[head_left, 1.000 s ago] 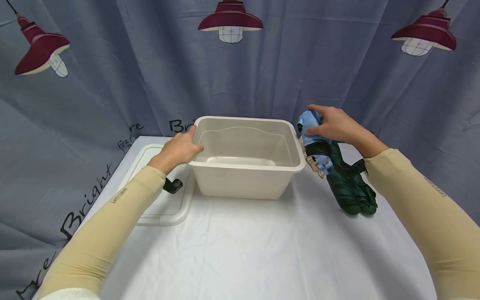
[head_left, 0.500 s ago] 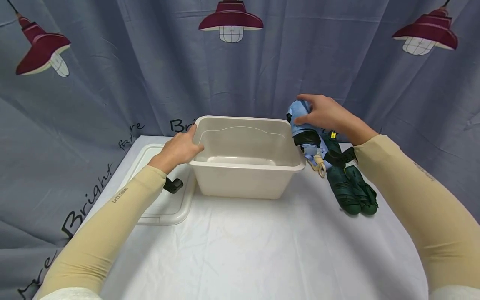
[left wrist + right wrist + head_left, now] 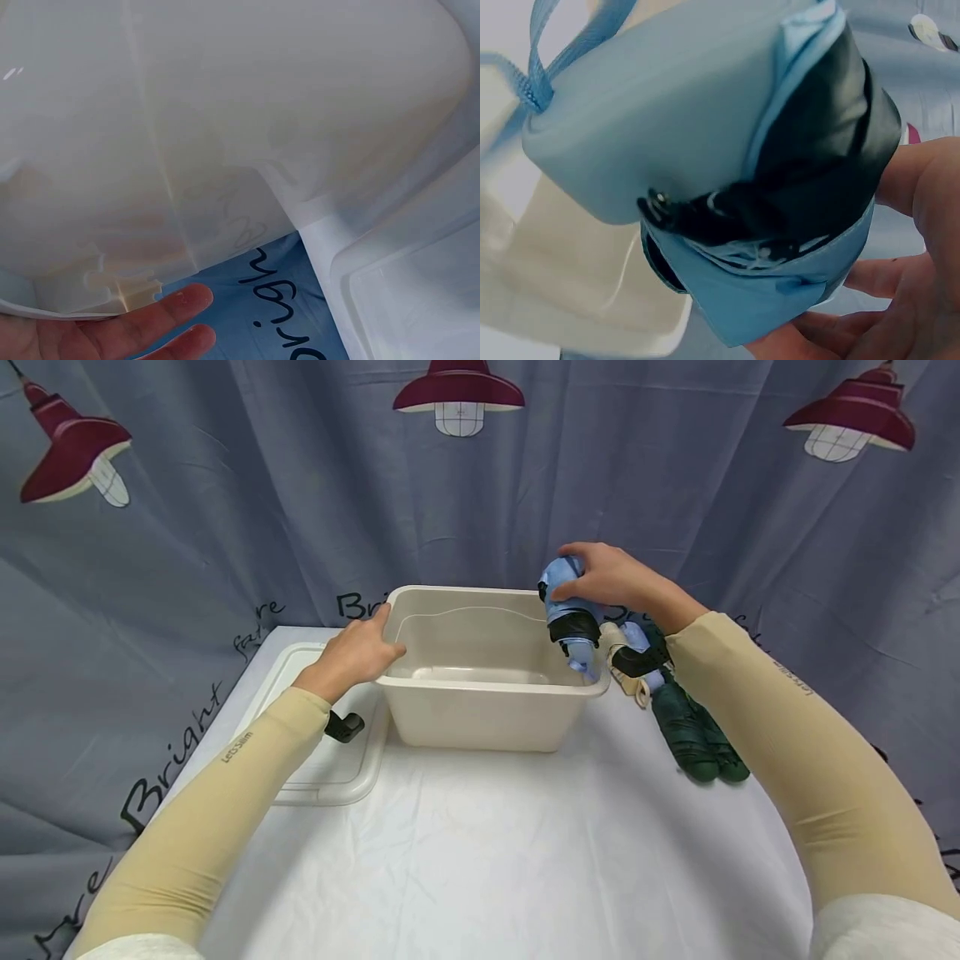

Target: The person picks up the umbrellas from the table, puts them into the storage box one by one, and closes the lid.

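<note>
My right hand (image 3: 618, 578) grips a folded light-blue umbrella (image 3: 573, 627) with a black band, above the right end of a cream plastic storage box (image 3: 487, 718). The right wrist view shows this umbrella (image 3: 667, 112) close up, its blue wrist strap hanging from the handle and its canopy loosely bunched. With my left hand (image 3: 356, 656) I hold the box's left rim, thumb inside. From the left wrist camera, fingers of the left hand (image 3: 142, 330) lie under the rim, against the outside wall (image 3: 225, 97).
Dark green folded umbrellas (image 3: 686, 735) lie right of the box, beside a folded item with a beige handle and cord loop (image 3: 626, 672), partly hidden by my right wrist. A cream lid (image 3: 330, 781) lies at the left on the white-covered table (image 3: 480, 852). A blue-grey curtain (image 3: 315, 485) hangs behind.
My right hand has lifted the light-blue umbrella and carried it left, from beside the box to over its right end. The left hand has stayed on the rim.
</note>
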Demonstrator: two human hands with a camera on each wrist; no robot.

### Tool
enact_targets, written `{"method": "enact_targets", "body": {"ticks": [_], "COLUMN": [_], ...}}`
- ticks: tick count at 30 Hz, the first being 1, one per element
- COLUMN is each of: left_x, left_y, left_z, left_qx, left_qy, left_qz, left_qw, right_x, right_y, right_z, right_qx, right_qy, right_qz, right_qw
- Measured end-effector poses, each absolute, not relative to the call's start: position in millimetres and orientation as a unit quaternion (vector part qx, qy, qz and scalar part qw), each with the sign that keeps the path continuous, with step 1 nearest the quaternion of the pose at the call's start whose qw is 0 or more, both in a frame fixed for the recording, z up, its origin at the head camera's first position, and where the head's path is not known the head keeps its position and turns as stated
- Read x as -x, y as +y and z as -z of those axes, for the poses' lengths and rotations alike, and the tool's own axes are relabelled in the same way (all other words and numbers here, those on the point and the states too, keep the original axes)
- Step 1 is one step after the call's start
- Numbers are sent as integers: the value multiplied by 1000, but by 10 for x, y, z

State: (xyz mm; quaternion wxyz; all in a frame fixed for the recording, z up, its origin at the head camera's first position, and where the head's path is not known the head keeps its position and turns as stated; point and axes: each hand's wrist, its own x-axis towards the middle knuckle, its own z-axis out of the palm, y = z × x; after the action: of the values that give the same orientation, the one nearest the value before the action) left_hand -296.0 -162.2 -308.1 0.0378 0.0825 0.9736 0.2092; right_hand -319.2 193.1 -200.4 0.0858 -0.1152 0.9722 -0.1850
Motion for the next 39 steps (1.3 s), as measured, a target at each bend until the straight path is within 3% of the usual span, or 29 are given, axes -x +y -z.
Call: {"method": "enact_targets", "body": {"ticks": [24, 39], "left_x": [2964, 2957], "left_y": [-1621, -1616], "left_z": [3098, 3099], "left_qx": [-73, -74], "left_qy": [975, 976], "left_qz": [-207, -204], "left_qw": [36, 31], "right_x": [3428, 3579], "right_y": [1144, 676], "right_z": [2261, 2462], "right_qx": [129, 154], "right_qy": [944, 929], "right_qz": [258, 236], "right_qw": [161, 240]}}
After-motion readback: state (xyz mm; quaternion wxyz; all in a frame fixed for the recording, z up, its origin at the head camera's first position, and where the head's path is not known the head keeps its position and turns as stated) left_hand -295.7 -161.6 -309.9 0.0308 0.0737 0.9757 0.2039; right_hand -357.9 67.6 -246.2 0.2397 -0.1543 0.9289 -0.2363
